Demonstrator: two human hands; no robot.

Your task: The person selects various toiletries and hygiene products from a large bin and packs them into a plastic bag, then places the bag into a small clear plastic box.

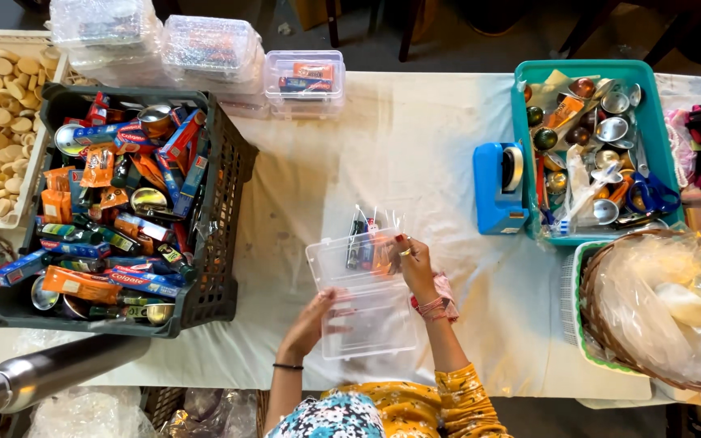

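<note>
Head view: person at a white-covered table (415, 154), clear hinged plastic box (364, 300) open in front of them, near the table's front edge. Left hand (314, 318) grips the box's lower-left edge, fingers closed on the plastic. Right hand (414, 264) is at the upper half of the box, fingers pinched together on small packaged items (364, 239) sitting there; exact grip hard to tell through the clear plastic. Judging progress: box only partly loaded, lower half looks bare, lid not closed. Three filled, closed clear boxes (303, 79) are stacked at the far edge, so some sets look finished. Black crate (225, 203) to the left is full of toothpaste cartons and small tins; teal bin (529, 154) to the right holds metal cups and sachets; blue tape dispenser (498, 191) beside it. Plenty of stock left.
</note>
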